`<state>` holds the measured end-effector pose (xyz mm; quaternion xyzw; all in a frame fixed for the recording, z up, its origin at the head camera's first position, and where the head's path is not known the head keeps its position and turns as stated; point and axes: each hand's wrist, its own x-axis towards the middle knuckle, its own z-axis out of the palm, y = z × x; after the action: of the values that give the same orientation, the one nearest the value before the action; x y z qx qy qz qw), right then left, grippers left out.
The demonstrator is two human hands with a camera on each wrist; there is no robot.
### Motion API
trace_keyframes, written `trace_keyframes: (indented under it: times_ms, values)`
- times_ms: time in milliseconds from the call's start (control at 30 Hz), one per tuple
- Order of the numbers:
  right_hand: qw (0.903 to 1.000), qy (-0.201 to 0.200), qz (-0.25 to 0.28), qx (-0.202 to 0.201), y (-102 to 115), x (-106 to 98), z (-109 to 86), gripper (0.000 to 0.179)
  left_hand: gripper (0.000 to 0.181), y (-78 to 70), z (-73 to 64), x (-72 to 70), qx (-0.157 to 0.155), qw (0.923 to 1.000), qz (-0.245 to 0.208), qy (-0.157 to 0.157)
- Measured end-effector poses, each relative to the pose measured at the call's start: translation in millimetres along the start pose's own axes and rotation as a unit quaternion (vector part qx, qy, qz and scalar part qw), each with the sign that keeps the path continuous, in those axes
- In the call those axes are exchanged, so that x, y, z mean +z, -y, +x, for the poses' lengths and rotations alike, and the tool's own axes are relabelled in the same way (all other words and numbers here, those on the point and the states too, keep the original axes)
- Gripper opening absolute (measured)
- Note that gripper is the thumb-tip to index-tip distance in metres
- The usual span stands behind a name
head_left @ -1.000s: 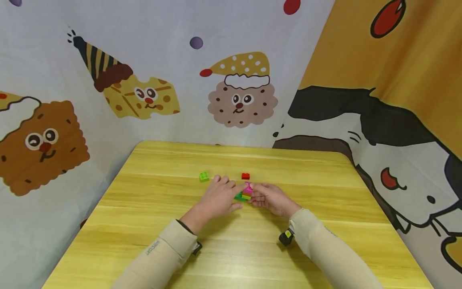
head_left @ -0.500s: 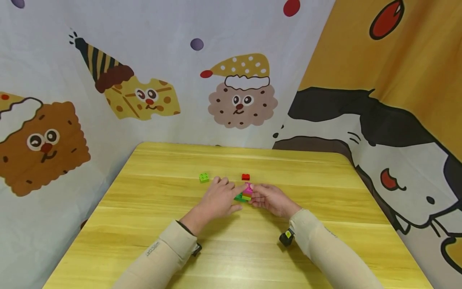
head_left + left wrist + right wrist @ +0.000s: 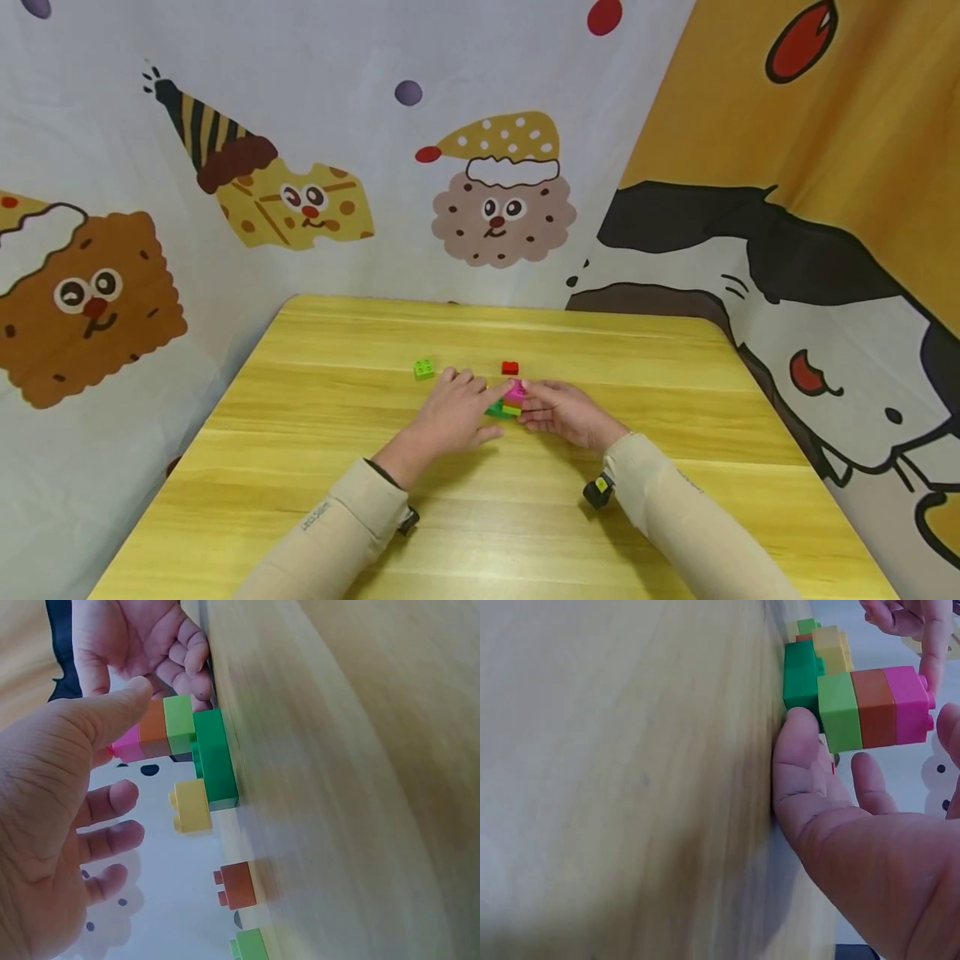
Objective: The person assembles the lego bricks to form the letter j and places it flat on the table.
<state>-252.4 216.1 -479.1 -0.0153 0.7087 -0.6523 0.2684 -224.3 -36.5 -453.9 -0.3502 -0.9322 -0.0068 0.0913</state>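
Note:
A stack of toy bricks (image 3: pixel 874 709), pink over orange-red over lime green, stands on one end of a long dark green brick (image 3: pixel 801 675). My left hand (image 3: pixel 450 408) reaches from the left, its straight index finger touching the pink brick's top and its other fingers loose. From the right, my right hand (image 3: pixel 570 414) steadies the build. One fingertip meets the green brick, and a gap shows between the thumb and the pink studs in the right wrist view. A yellow brick (image 3: pixel 193 806) sits at the green brick's other end; whether it is attached, I cannot tell.
Behind the hands on the wooden table (image 3: pixel 337 342) lie a loose red brick (image 3: pixel 510 367) and, further left, a lime green brick (image 3: pixel 423 368). A printed cartoon curtain (image 3: pixel 360 50) hangs along the table's back edge.

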Motion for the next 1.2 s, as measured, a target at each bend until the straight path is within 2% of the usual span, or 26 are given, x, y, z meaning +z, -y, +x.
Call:
trace_keyframes:
  times_ms: [100, 200, 400, 600, 800, 900, 1033, 1200]
  values:
    - [0.9993, -0.024, -0.029, -0.001, 2, -2, -2.5, 0.07, 0.08, 1.3, 0.5, -0.7, -0.005, 0.9998, -0.019, -0.004]
    - [0.9949, -0.06, -0.077, -0.021, 5, -6, -5.2, 0.073, 0.079, 5.5, -0.3, -3.0, -0.015, 0.9991, -0.039, -0.011]
    - [0.9818, -0.118, -0.137, -0.057, 11, -13, -11.6, 0.063, 0.077, 25.9, -7.3, -8.4, -0.049, 0.9968, -0.062, -0.014]
    - [0.973, -0.127, -0.182, -0.064, 11, -19, -16.5, 0.055, 0.072, 58.8, -15.7, -10.7, -0.103, 0.99, -0.096, -0.013]
    - [0.9609, -0.117, -0.241, -0.068, 9, -19, -19.9, 0.052, 0.066, 96.7, -22.8, -5.6, -0.166, 0.976, -0.141, 0.01]
    - [0.9583, -0.11, -0.254, -0.072, 7, -16, -20.0, 0.048, 0.067, 111.0, -24.4, -0.2, -0.187, 0.9694, -0.157, 0.023]
    - [0.9592, -0.101, -0.254, -0.073, 6, -12, -18.3, 0.047, 0.066, 119.3, -21.6, 5.7, -0.178, 0.9721, -0.149, 0.035]
    - [0.9583, -0.1, -0.258, -0.071, 4, -9, -15.8, 0.047, 0.061, 116.0, -7.8, 10.0, -0.142, 0.9811, -0.126, 0.04]
